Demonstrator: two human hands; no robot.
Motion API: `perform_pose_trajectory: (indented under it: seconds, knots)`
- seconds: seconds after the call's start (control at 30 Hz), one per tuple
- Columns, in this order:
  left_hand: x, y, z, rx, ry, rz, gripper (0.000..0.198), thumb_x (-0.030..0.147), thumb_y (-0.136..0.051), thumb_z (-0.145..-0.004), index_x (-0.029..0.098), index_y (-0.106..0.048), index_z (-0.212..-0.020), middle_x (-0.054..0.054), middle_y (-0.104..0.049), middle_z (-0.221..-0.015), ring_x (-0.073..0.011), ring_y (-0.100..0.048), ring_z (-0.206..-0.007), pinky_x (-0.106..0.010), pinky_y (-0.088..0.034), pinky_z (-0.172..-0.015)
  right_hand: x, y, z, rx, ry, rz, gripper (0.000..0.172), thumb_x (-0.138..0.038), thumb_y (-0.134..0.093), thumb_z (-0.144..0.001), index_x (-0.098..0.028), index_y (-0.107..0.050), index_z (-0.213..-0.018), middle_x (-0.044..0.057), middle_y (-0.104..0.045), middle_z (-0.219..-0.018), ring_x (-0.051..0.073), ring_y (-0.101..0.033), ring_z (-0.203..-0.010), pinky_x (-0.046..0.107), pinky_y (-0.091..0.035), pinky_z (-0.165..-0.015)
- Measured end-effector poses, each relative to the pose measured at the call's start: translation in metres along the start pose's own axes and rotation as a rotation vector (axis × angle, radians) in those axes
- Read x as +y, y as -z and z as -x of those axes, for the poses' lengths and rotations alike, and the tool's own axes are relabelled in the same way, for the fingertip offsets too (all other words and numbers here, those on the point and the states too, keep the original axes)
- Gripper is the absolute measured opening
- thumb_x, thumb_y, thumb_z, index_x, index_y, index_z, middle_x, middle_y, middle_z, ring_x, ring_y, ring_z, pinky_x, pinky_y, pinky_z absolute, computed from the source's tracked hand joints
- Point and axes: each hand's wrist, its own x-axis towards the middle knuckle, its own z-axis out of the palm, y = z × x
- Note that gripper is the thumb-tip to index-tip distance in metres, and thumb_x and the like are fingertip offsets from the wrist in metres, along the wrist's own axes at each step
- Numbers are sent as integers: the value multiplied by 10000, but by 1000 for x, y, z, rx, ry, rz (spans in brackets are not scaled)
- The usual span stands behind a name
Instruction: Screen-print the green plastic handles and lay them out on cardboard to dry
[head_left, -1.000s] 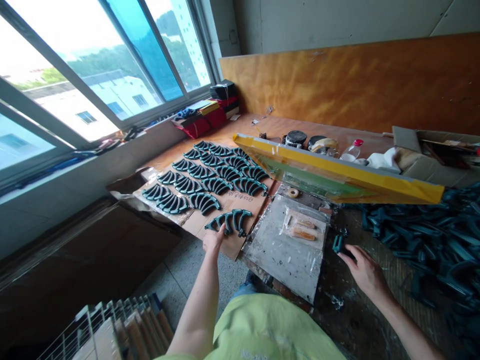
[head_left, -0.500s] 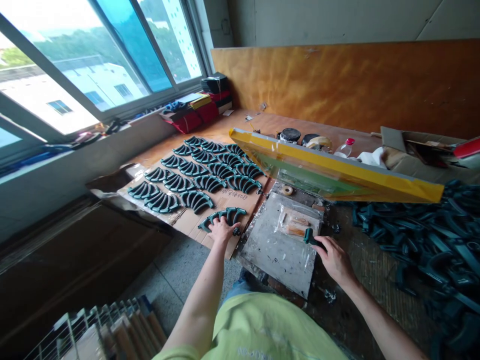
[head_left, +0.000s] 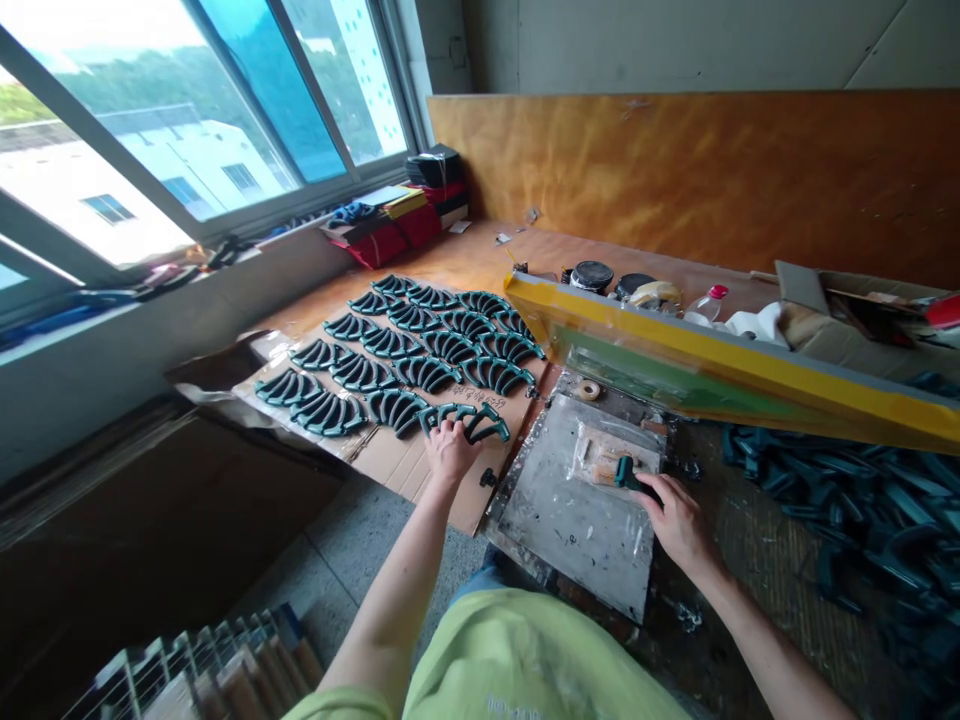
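Under my left hand (head_left: 452, 453) lies a short row of dark green curved parts (head_left: 491, 422), at the near end of a cardboard sheet (head_left: 420, 475). The fingers are bent over the near edge of this row and close on one of its parts. Its far end meets the fanned rows of like parts (head_left: 424, 372). My right hand (head_left: 681, 522) grips another dark green curved part (head_left: 624, 472) by one end. The part's thick, rounded end points up and left above a grey board (head_left: 574, 520). Its lower end is hidden in the fingers.
A clear packet (head_left: 600, 450) and a tape roll (head_left: 589, 390) lie on the board. Behind stands a tilted yellow-edged screen frame (head_left: 720, 355). Loose green parts (head_left: 847, 500) heap up at right. A small dark piece (head_left: 488, 478) sits on the cardboard. Jars (head_left: 592, 275) stand farther back.
My left hand has shifted the near row of parts away, up against the other rows. My right hand keeps its part over the board. The view has turned slightly, and the frame appears farther right.
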Motion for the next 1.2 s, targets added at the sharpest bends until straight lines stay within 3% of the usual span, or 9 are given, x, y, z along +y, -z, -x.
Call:
perform_pose_trajectory:
  seconds: [0.13, 0.27, 0.57, 0.73, 0.87, 0.97, 1.03, 1.13, 1.2]
  knots:
    - [9, -1, -48, -63, -102, -12, 508, 501, -649, -727, 227, -641, -1155, -120, -586, -1252, -328, -505, -1145, -428, -372, -957, -7, -6, -8, 7, -13, 25, 287, -415, -455, -959, -206, -634, -1042, 99, -689, -969, 248, -660, -907, 402, -543, -820]
    - [11, -10, -73, -130, -132, -39, 492, 507, -661, -704, 221, -672, -1105, -133, -605, -1211, -351, -537, -1119, -451, -414, -911, -9, -14, -17, -47, -24, 84, 211, -288, -475, -947, -205, -637, -1053, 87, -679, -992, 241, -643, -934, 393, -523, -843]
    - [-1, -19, -64, -125, -219, -69, 466, 533, -578, -770, 208, -687, -1085, -134, -446, -1476, -401, -378, -1316, -601, -347, -1001, -30, -32, -40, -222, -39, 284, 265, -105, -477, -901, -202, -678, -1044, 75, -666, -1002, 235, -570, -978, 351, -440, -851]
    - [-2, -16, -61, -129, -261, -107, 453, 495, -605, -774, 212, -682, -1119, -88, -314, -1580, -387, -217, -1437, -635, -253, -1087, -34, -36, -34, -184, -24, 331, 367, -81, -431, -899, -176, -655, -1173, 95, -663, -1048, 244, -535, -1016, 362, -410, -906]
    - [0, -15, -56, -109, -240, -43, 575, 445, -644, -765, 112, -602, -1231, -168, -297, -1577, -403, -219, -1441, -613, -242, -1114, -33, -33, -23, -158, -19, 394, 450, -72, -412, -899, -190, -606, -1288, 109, -646, -1157, 256, -521, -1077, 400, -379, -982]
    - [16, 7, -57, -12, -245, 170, 623, 456, -665, -751, 79, -565, -1237, -239, -407, -1492, -412, -315, -1396, -565, -310, -1089, -33, -28, -23, -157, -36, 407, 453, -98, -416, -916, -211, -586, -1321, 106, -625, -1247, 261, -513, -1149, 418, -363, -1027]
    - [39, 38, -59, 49, -299, 441, 564, 496, -632, -777, 115, -579, -1190, -219, -563, -1335, -357, -477, -1284, -490, -405, -1027, -33, -28, -28, -165, -21, 386, 441, -154, -441, -935, -227, -555, -1355, 95, -578, -1350, 263, -482, -1236, 432, -341, -1069]
    - [87, 101, -57, 74, -374, 1002, 470, 587, -506, -845, 185, -603, -1069, -79, -691, -917, -211, -654, -865, -349, -524, -814, -34, -36, -39, -242, 59, 329, 471, -286, -490, -952, -258, -474, -1421, 70, -451, -1493, 260, -378, -1378, 469, -278, -1132]
    - [116, 139, -50, 16, -413, 1306, 450, 602, -408, -884, 197, -606, -878, 10, -586, -614, -136, -559, -558, -280, -522, -656, -35, -45, -45, -318, 103, 294, 517, -357, -507, -949, -252, -430, -1450, 68, -405, -1523, 252, -337, -1414, 485, -249, -1152]
